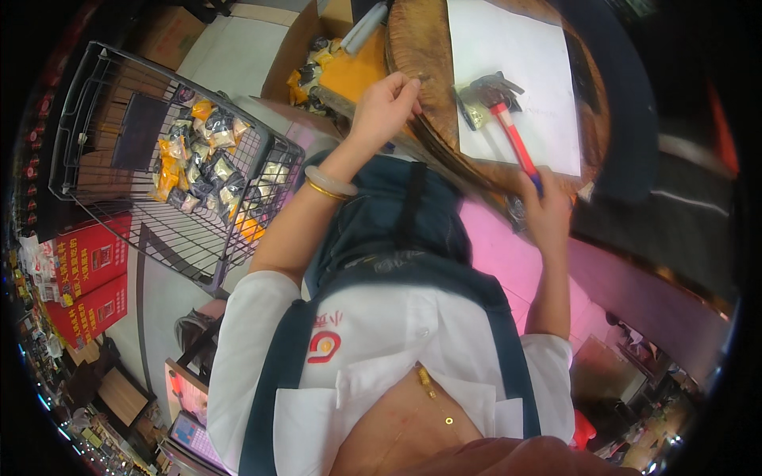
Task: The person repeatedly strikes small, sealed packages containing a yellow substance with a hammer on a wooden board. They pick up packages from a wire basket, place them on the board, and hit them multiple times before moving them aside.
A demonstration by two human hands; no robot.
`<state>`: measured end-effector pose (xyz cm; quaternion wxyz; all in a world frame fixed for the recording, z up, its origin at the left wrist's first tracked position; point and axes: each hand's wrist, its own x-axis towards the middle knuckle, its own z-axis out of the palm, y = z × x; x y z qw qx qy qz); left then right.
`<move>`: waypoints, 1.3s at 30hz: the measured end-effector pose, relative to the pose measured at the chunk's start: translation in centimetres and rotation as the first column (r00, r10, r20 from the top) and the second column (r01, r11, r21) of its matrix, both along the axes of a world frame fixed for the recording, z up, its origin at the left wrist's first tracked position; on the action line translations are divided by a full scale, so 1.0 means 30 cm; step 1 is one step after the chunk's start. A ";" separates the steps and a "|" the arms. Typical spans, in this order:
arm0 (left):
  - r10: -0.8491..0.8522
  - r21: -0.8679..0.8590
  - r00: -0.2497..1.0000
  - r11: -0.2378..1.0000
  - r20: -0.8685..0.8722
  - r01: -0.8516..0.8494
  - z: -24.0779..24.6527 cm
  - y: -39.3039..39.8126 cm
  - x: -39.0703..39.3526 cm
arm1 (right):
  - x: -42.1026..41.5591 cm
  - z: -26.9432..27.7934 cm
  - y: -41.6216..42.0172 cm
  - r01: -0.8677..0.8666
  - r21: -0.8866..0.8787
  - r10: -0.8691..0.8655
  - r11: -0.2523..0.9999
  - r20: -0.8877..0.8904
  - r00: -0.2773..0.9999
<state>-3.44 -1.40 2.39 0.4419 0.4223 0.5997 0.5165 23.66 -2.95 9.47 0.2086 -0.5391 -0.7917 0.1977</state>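
My right hand (545,199) grips the red and blue handle of a hammer (517,140). Its dark head, somewhat blurred, is over small dark and clear packets (476,113) on a white sheet (524,53). The sheet lies on a round wooden block (419,35) with a worn rim. My left hand (387,107) is at the block's left edge, thumb and fingertips together; whether something small is between them cannot be told.
An open cardboard box (292,53) with yellow and dark packets stands left of the block. Farther left is a wire shopping cart (178,229) holding several small packets. Red cartons (89,279) stand beyond it. A dark counter edge (643,262) runs along the right.
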 end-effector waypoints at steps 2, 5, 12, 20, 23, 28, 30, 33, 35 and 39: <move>0.047 0.098 0.996 0.994 -0.070 -0.040 -0.020 0.009 0.000 | 0.010 0.026 -0.012 0.045 -0.027 -0.046 0.999 -0.062 0.997; 0.135 0.244 0.960 0.967 -0.244 -0.074 -0.030 0.026 0.006 | 0.043 0.038 -0.035 0.094 -0.078 -0.102 0.992 -0.103 0.989; 0.110 0.342 0.937 0.940 -0.333 0.011 0.021 0.059 0.076 | 0.080 0.013 -0.048 0.054 0.051 -0.053 0.997 -0.011 0.999; 0.213 0.571 0.822 0.806 -0.528 0.158 0.013 0.097 0.113 | 0.114 -0.046 -0.069 0.106 -0.109 -0.105 0.988 0.013 0.994; 0.184 0.589 0.809 0.775 -0.559 0.231 0.025 0.095 0.144 | 0.129 -0.020 -0.070 0.142 -0.090 -0.150 0.986 -0.080 0.986; 0.101 0.514 0.727 0.773 -0.679 0.373 0.021 0.095 0.174 | 0.129 -0.065 -0.063 0.170 -0.088 -0.175 0.982 -0.056 0.983; 0.158 0.499 0.667 0.789 -0.728 0.359 0.021 0.077 0.197 | 0.128 -0.057 -0.062 0.170 -0.153 -0.176 0.974 -0.029 0.984; 0.266 0.509 0.563 0.794 -0.783 0.333 0.006 0.086 0.215 | 0.175 -0.077 -0.058 0.227 -0.219 -0.258 0.949 -0.125 0.958; 0.230 0.459 0.541 0.823 -0.809 0.336 -0.006 0.112 0.208 | 0.189 -0.098 -0.064 0.264 -0.230 -0.313 0.937 -0.213 0.926; -0.057 0.182 0.738 0.954 -0.672 0.239 0.020 0.154 0.173 | 0.200 -0.094 -0.073 0.321 -0.251 -0.386 0.913 -0.280 0.879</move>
